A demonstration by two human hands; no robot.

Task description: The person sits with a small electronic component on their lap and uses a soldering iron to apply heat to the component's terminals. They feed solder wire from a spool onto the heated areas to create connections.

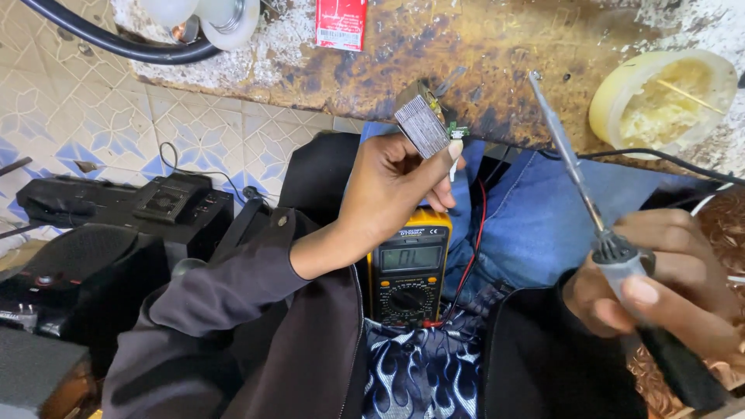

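Observation:
My left hand (388, 190) is raised in the middle of the view and grips a small grey metal component (423, 122) with a tiny green circuit piece (458, 133) at its side. My right hand (660, 283), at the lower right, holds a soldering iron (613, 256) by its handle; its long thin tip (543, 101) points up and left, ending just right of the component without touching it. A yellow digital multimeter (409, 268) lies on my lap below the left hand, with a red lead (475, 240) running beside it.
A worn, stained workbench edge (481, 54) runs across the top. On it stand a yellowish tub of paste with a stick (660, 97) and a red packet (341, 23). Black electronic devices (116, 225) sit on the tiled floor at left. A black cable (660, 159) crosses at right.

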